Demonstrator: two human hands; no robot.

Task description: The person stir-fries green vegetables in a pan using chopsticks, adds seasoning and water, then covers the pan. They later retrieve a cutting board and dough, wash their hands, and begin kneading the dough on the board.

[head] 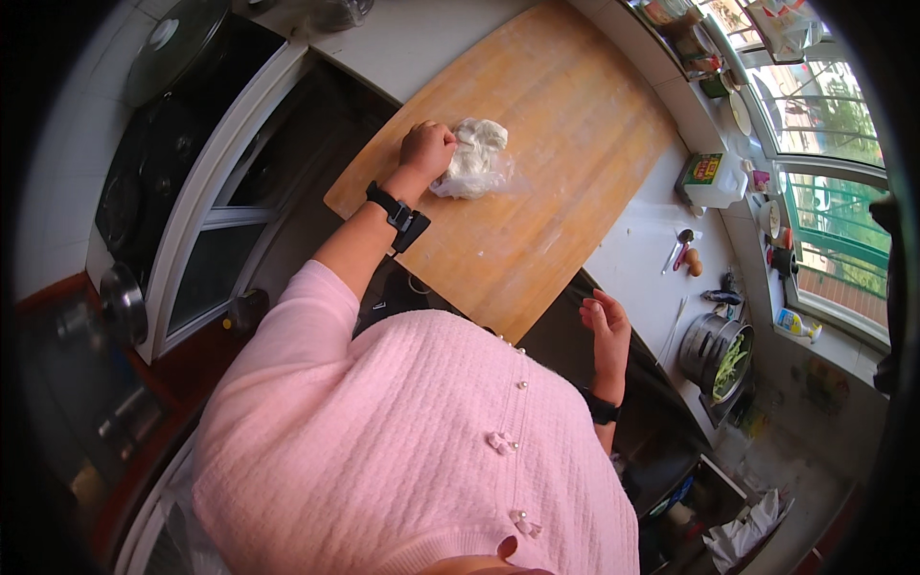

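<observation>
White dough [478,147], partly in a clear plastic bag [467,188], lies on a large wooden board [553,129] dusted with flour. My left hand [429,149] is curled into a fist at the left side of the dough and grips its edge or the bag there; the fingertips are hidden. Off the board's near right edge, my right hand [608,327] hangs in the air with loosely bent fingers and nothing in it. Both wrists wear black bands.
On the white counter to the right are a white plastic jug [722,180], spoons [675,251], eggs [693,262], chopsticks [673,330] and a metal pot [708,345] with green vegetables. A spray bottle [796,325] stands on the windowsill. At the left is a black cooktop [154,158] with a lidded pan [176,47].
</observation>
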